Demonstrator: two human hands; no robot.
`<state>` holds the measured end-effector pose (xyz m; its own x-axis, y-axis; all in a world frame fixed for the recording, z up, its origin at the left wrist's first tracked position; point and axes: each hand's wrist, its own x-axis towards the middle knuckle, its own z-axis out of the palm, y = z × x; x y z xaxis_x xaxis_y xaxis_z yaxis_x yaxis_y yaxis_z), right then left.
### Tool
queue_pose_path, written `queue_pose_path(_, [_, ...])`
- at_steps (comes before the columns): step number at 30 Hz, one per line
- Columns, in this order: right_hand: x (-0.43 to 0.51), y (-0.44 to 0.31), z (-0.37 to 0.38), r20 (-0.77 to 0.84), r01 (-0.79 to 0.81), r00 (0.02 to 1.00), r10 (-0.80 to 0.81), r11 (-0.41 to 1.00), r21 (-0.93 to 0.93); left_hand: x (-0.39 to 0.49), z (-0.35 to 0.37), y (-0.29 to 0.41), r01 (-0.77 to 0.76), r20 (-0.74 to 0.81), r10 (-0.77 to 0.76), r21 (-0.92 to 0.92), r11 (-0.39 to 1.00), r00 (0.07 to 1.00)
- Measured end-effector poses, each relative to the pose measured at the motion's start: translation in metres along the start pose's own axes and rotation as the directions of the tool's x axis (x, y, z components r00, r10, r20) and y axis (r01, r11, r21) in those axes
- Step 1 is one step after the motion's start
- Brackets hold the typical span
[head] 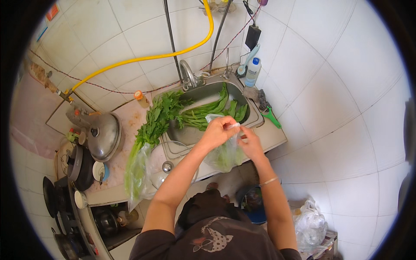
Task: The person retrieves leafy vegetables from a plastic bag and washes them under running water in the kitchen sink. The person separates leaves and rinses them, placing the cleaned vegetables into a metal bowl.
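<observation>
Both of my hands are at the gathered neck of a clear plastic bag (224, 157) that has green vegetables inside. My left hand (219, 131) pinches the bunched plastic at the top. Close beside it, the fingers of my right hand (250, 143) are at the same neck, partly blurred. The bag hangs at the front edge of the steel sink (174, 130). Behind it in the basin lie long leafy greens (208, 110). A bunch of celery (156, 120) rests across the sink's left rim, its stalks in another clear bag (139, 175).
A glass lid (167, 166) lies left of the sink, with a lidded metal pot (103, 136) beyond. The faucet (188, 74) stands behind the basin. A green peeler (271, 117) and bottle (253, 72) are at right. A blue bucket (256, 217) is on the floor.
</observation>
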<state>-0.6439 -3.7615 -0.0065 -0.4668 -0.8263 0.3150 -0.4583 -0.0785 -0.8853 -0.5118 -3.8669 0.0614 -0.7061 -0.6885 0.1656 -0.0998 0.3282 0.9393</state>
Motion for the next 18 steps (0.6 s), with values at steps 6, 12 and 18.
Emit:
queue_pose_path(6, [0.015, 0.028, -0.022, 0.083, -0.083, 0.993, 0.089, 0.994, -0.074, 0.005, -0.055, -0.019, 0.038, -0.107, -0.044, -0.059, 0.998, 0.993])
queue_pose_path(12, [0.031, 0.043, -0.099, -0.243, -0.223, 0.942, 0.230, 0.973, 0.056, -0.009, -0.050, -0.086, 0.229, -0.277, -0.452, -0.579, 0.783, 0.848])
queue_pose_path(18, [0.051, 0.068, -0.111, -0.202, -0.357, 0.920, 0.334, 0.930, -0.084, -0.006, -0.004, -0.097, 0.228, -0.390, -0.157, 0.143, 0.963, 0.907])
